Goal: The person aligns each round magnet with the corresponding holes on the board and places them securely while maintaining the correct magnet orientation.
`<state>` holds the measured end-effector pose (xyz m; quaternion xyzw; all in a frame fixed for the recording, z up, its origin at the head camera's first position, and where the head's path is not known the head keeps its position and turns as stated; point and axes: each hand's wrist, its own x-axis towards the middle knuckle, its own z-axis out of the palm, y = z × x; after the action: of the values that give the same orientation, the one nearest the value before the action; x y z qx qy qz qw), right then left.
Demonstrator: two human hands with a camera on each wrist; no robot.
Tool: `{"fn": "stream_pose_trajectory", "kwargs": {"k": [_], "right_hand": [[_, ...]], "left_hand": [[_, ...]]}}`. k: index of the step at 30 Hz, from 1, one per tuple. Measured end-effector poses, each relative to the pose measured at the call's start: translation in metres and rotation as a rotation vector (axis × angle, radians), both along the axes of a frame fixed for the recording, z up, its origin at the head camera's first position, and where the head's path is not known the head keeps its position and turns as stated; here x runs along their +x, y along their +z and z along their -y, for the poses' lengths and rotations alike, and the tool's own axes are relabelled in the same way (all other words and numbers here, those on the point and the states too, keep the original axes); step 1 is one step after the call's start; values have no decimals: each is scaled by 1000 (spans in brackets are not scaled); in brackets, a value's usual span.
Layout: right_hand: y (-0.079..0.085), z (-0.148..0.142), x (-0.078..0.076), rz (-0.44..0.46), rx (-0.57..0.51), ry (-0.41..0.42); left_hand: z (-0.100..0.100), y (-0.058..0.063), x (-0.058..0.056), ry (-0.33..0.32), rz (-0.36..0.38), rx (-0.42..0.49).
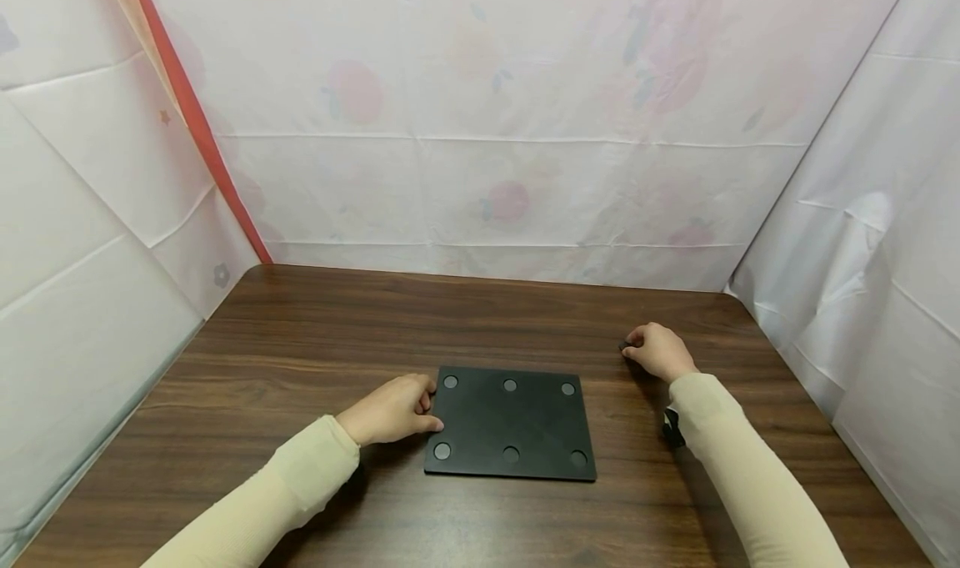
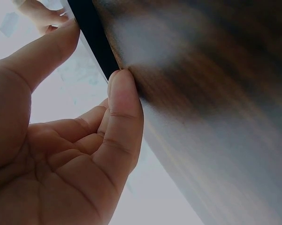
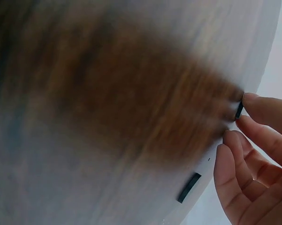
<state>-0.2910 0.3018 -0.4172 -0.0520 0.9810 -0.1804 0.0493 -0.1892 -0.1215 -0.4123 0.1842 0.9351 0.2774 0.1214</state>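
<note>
A flat black board [image 1: 517, 422] with several round spots lies on the table. Four... several of these spots look light grey, while the lower middle and lower right ones look dark. My left hand [image 1: 397, 408] holds the board's left edge, thumb and bent fingers against it; the left wrist view shows the board [image 2: 95, 35] edge-on at the fingertips. Further right and back, my right hand [image 1: 660, 351] pinches a small dark disc-like piece [image 1: 623, 345] between thumb and finger. That piece [image 3: 239, 110] shows as a thin black sliver in the right wrist view.
The brown wood-grain table [image 1: 315, 326] has patterned white cloth [image 1: 465, 168] behind it and at both sides. A short black strip [image 3: 189, 187] lies on the table in the right wrist view; its kind cannot be told.
</note>
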Motion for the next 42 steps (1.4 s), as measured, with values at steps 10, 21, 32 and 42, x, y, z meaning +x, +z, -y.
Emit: {"fn": "stream_pose_trajectory", "kwargs": {"k": [10, 21, 32, 42], "right_hand": [[-1, 0, 0, -23, 9, -6], [-1, 0, -1, -18, 14, 3], [1, -2, -1, -34, -4, 13], [5, -2, 1, -53, -58, 23]], "left_hand": [[0, 0, 0, -4, -4, -2], [0, 0, 0, -4, 0, -3], [0, 0, -1, -4, 0, -4], [0, -1, -1, 3, 5, -6]]}}
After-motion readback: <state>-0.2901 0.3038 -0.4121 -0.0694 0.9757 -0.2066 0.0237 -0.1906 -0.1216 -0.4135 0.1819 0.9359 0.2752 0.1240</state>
